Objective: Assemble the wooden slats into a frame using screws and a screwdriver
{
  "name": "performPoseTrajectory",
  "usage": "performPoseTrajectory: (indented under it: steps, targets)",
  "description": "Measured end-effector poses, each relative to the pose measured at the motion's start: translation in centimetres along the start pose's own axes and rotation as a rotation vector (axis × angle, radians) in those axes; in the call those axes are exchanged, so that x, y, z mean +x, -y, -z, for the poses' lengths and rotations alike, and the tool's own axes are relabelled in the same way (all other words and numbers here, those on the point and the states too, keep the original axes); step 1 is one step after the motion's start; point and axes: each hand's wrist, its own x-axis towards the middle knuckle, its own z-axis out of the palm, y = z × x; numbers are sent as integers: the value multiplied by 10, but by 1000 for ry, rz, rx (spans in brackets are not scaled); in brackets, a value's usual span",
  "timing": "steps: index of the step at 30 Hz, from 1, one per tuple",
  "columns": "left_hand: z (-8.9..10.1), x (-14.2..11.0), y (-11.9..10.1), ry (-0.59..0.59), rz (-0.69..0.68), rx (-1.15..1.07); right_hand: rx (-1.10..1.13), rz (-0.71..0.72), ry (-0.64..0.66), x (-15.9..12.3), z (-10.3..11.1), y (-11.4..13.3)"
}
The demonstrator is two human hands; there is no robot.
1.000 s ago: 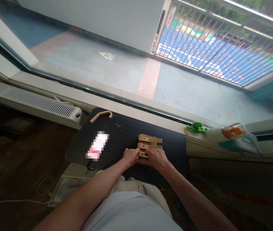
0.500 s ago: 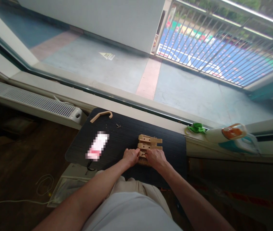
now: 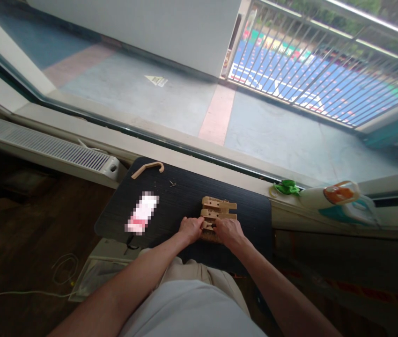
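A small pale wooden model (image 3: pixel 217 210) of stacked slotted pieces rests on a black tabletop (image 3: pixel 181 196). My left hand (image 3: pixel 191 228) is curled against the model's near left side and grips it. My right hand (image 3: pixel 229 231) is closed on its near right side, fingertips pinched at a small dark part between the two hands. The model's near edge is hidden under my fingers.
A curved wooden piece (image 3: pixel 148 169) lies at the table's far left corner, a few tiny loose bits (image 3: pixel 173 183) near it. A blurred pink-and-white item (image 3: pixel 142 213) lies left of my hands. A green object (image 3: pixel 286 187) and a white-orange bottle (image 3: pixel 335 194) rest on the sill at right.
Both hands stay on the wooden model; my right hand's fingertips have shifted slightly toward the left. Nothing else has moved.
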Motion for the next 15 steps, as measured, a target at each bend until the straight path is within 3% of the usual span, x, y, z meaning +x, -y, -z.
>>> performPoseTrajectory:
  steps: [5,15]
  targets:
    - [-1,0,0,1,17,-4,14,-40,9,-1,0,4]
    - [0,-1,1,0,-13,-4,-35,112,2,-4,9,3]
